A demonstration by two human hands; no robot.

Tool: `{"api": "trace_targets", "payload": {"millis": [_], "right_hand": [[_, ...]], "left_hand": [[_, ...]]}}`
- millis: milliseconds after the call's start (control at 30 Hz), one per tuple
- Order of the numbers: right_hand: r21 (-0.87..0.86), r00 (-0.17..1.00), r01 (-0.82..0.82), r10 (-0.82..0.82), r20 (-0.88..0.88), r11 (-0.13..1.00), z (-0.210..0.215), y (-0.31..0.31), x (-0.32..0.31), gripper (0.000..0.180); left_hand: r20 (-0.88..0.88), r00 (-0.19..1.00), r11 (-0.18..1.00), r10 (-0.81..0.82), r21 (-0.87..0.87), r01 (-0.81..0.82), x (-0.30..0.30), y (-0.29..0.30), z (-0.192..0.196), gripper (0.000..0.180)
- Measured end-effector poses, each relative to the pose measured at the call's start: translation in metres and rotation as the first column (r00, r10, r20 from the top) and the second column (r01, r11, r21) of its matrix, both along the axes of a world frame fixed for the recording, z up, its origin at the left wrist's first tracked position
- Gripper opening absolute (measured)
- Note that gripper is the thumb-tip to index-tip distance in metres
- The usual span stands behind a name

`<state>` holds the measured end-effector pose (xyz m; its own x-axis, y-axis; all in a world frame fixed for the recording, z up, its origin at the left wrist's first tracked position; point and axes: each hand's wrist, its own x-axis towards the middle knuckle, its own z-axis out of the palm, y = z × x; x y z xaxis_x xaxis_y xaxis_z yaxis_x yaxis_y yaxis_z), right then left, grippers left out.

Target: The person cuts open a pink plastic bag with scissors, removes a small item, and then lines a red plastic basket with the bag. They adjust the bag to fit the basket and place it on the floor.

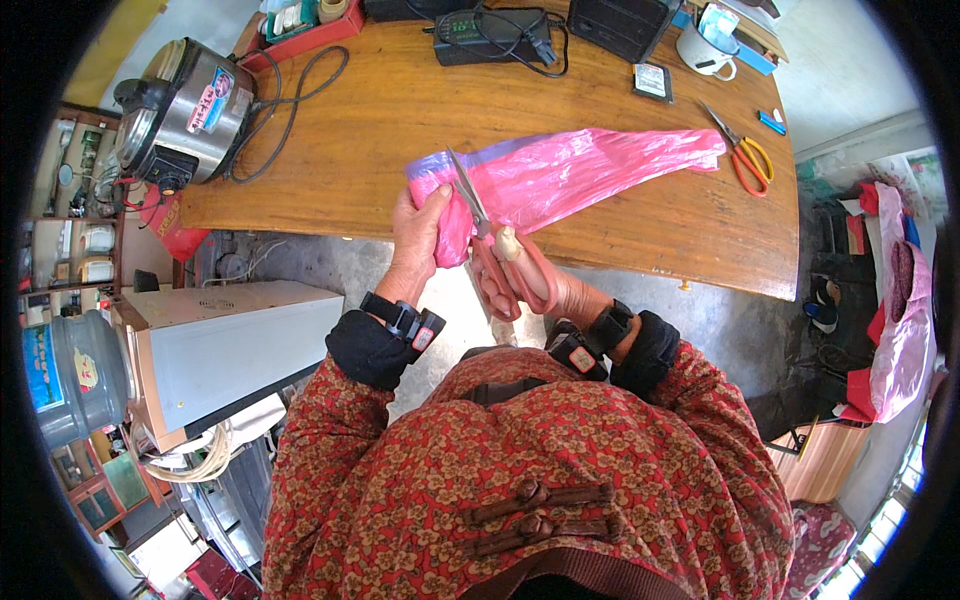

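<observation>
A pink plastic bag (570, 172) with a purple strip along one edge stretches across the wooden table toward the right. My left hand (415, 232) pinches its left end, which hangs over the table's near edge. In my right hand (508, 270) is a pair of scissors (476, 213) with reddish handles. Their blades point up and to the left, slightly parted, across the bag just right of my left thumb. Whether the plastic lies between both blades I cannot tell.
On the wooden table (400, 100) lie yellow-and-red-handled scissors (748, 160), a blue lighter (771, 122), a black adapter (490, 38), a white mug (706, 50) and a steel cooker (195, 110) with its cord. Left below stands a white cabinet (235, 345) beside a water bottle (80, 380).
</observation>
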<state>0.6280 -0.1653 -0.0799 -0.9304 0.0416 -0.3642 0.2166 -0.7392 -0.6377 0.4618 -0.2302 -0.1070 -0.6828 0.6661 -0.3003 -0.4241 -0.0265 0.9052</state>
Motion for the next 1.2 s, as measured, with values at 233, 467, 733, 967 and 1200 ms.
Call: {"api": "trace_targets", "payload": {"millis": [233, 467, 733, 967, 1200], "right_hand": [[0.154, 0.992, 0.121, -0.123, 0.002, 0.981, 0.009, 0.007, -0.001, 0.049], [0.027, 0.925, 0.363, -0.357, -0.127, 0.931, 0.025, 0.033, 0.01, 0.044], [0.945, 0.728, -0.317, -0.62, 0.293, 0.073, 0.04, 0.125, 0.151, 0.047], [0.899, 0.606, -0.411, -0.781, 0.147, -0.149, 0.048, 0.171, 0.232, 0.032], [0.816, 0.671, -0.459, -0.739, 0.06, -0.35, 0.049, 0.244, 0.264, 0.031]], "left_hand": [[-0.045, 0.999, 1.0, -0.008, -0.031, 0.007, 0.002, 0.001, 0.007, 0.024], [0.044, 0.999, 1.0, 0.004, 0.024, -0.005, -0.004, -0.002, -0.008, 0.026], [0.383, 0.923, 0.961, 0.037, 0.24, -0.138, -0.044, -0.003, 0.037, 0.034], [0.424, 0.87, 0.964, -0.253, 0.192, 0.186, 0.013, 0.111, 0.058, 0.035], [0.591, 0.77, 0.968, -0.24, 0.086, 0.236, 0.096, 0.244, 0.015, 0.032]]}}
